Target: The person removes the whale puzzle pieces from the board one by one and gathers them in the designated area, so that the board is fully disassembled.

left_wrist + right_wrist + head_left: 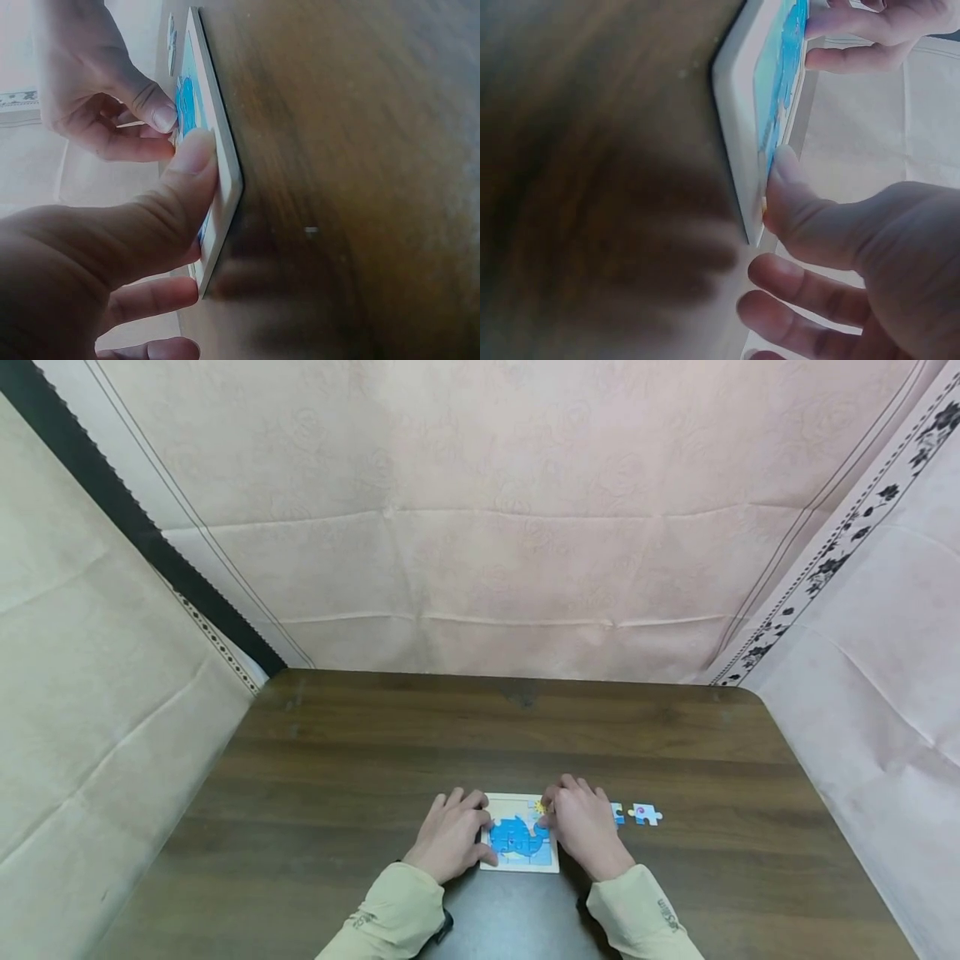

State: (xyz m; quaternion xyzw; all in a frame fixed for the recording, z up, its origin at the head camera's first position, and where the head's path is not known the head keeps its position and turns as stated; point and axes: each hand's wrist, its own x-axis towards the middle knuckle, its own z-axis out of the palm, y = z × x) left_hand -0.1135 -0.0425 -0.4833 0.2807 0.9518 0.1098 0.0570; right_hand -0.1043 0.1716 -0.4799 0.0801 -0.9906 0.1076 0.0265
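Note:
A small jigsaw puzzle board (556,858) with a pale frame and a blue animal picture (516,837) lies flat on the table. My left hand (448,833) holds the board by its left side, thumb (196,154) on the frame near the front corner and fingers towards the far corner. At the upper right part of the picture, my right hand (583,820) has thumb (786,166) and index finger close together on a puzzle piece with a yellow sun (538,807). Its fingers partly cover that piece.
One loose blue-and-white puzzle piece (646,814) lies right of the board. Another loose piece (618,813) shows beside the right hand, partly hidden by it. The brown wooden table (360,752) is bounded by pale cloth (480,568) at the back and sides.

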